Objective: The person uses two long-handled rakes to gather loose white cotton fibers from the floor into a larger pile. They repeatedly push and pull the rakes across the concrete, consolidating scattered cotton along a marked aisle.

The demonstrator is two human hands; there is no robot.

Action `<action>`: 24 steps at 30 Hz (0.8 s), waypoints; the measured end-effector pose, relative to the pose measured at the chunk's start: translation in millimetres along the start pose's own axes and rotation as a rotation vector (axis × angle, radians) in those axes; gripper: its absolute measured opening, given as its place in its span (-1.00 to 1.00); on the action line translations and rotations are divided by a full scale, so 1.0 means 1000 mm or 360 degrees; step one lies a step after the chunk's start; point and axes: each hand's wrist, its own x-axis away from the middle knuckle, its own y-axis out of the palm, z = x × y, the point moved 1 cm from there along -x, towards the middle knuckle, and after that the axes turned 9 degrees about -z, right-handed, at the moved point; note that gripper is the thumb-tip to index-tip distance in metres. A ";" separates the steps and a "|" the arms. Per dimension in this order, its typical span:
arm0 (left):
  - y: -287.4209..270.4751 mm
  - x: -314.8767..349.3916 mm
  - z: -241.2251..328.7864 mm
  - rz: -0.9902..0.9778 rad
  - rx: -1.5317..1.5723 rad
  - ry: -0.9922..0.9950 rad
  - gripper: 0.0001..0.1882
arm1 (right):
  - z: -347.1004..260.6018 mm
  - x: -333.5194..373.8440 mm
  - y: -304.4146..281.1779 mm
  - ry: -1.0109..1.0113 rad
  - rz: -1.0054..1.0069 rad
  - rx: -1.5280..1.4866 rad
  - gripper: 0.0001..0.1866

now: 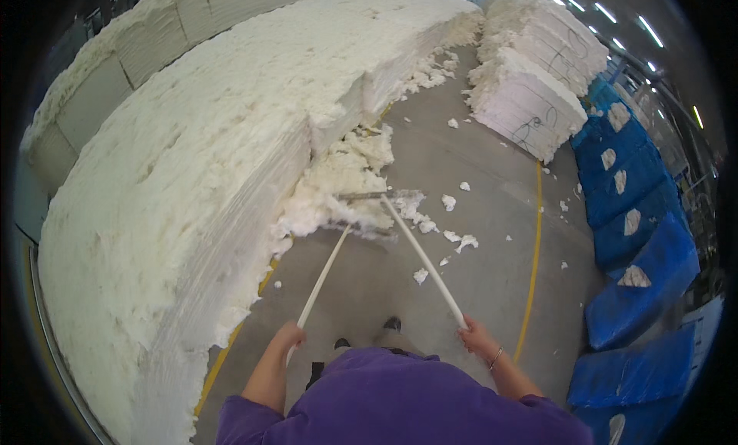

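Observation:
My left hand (290,335) is closed round the pale handle of a wide-headed broom (324,278), which slants up and away from me. My right hand (477,338), with a bracelet at its wrist, grips a second pale-handled broom (423,258). The heads lie close together on the floor, the right one a little farther off. Both are blurred and partly covered by white fluff, so their bristles cannot be made out. A heap of loose cotton-like fibre (338,172) lies against them, at the foot of a long white fibre stack (207,130).
Small fibre tufts (449,202) are scattered over the grey floor (484,184). A yellow line (536,245) runs along the right. Strapped white bales (530,99) stand at the far right, with blue-wrapped bales (642,283) nearer. Another row of bales (96,103) borders the stack's left.

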 end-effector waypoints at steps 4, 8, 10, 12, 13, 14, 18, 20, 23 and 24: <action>-0.005 -0.049 0.045 -0.0016 -0.0069 0.0130 -0.83 | -0.035 -0.039 -0.047 -0.0201 -0.0018 -0.0124 -0.58; 0.004 -0.033 0.028 -0.0222 0.0502 0.0164 -0.81 | -0.063 -0.110 -0.111 -0.0150 0.0006 -0.0197 -0.69; 0.017 -0.011 0.010 -0.0184 0.0945 0.0242 -0.87 | -0.090 -0.153 -0.153 -0.0263 0.0034 -0.0157 -0.73; 0.025 0.004 -0.001 -0.0272 0.0420 0.0172 -0.82 | -0.123 -0.208 -0.195 -0.0311 -0.0027 -0.0309 -0.71; 0.042 0.018 -0.009 -0.0229 0.0456 0.0002 -0.81 | -0.139 -0.239 -0.215 -0.0350 -0.0022 -0.0299 -0.72; 0.065 0.038 -0.014 -0.0176 0.0528 -0.0170 -0.80 | -0.153 -0.268 -0.234 -0.0378 -0.0023 -0.0286 -0.72; 0.114 0.088 0.014 0.0002 0.0743 -0.0132 -0.75 | -0.226 -0.421 -0.301 -0.0498 0.0052 -0.0235 -0.69; 0.092 0.082 0.055 0.0039 0.0784 -0.0271 -0.76 | -0.269 -0.506 -0.316 -0.0534 0.0021 -0.0174 -0.66; 0.035 0.058 0.130 0.0118 0.0836 -0.0430 -0.76 | -0.330 -0.616 -0.308 -0.0437 0.0067 0.0074 -0.71; 0.018 0.051 0.153 0.0148 0.0854 -0.0452 -0.76 | -0.343 -0.645 -0.292 -0.0392 0.0064 0.0042 -0.67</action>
